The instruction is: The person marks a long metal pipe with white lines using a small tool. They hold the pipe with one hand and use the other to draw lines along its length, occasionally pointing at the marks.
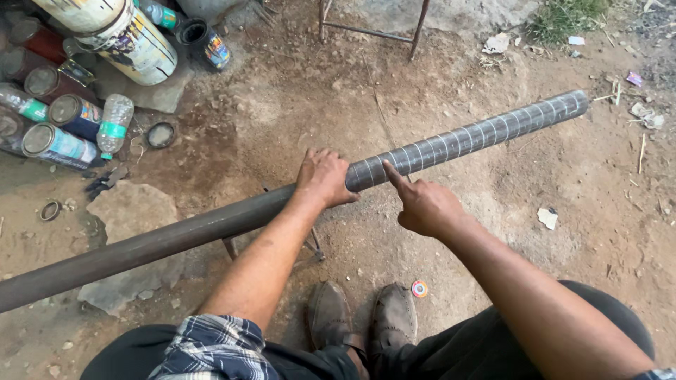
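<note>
We see a long dark steel pipe (282, 204) lying slantwise over bare dirt ground (577, 183), resting on what seems to be a small metal stand (310, 243) beneath it, though the forearm hides most of that. Our left hand (325, 177) is clamped over the top of the pipe just where the white chalk rings (472, 139) begin. Our right hand (424, 205) holds nothing: its fingers are curled in, with the forefinger stretched out to touch a ring. We judge the pipe heavy, rigid and prone to roll, best gripped near the stand. Paint cans (60, 144) and plastic bottles (113, 125) crowd the upper left corner.
</note>
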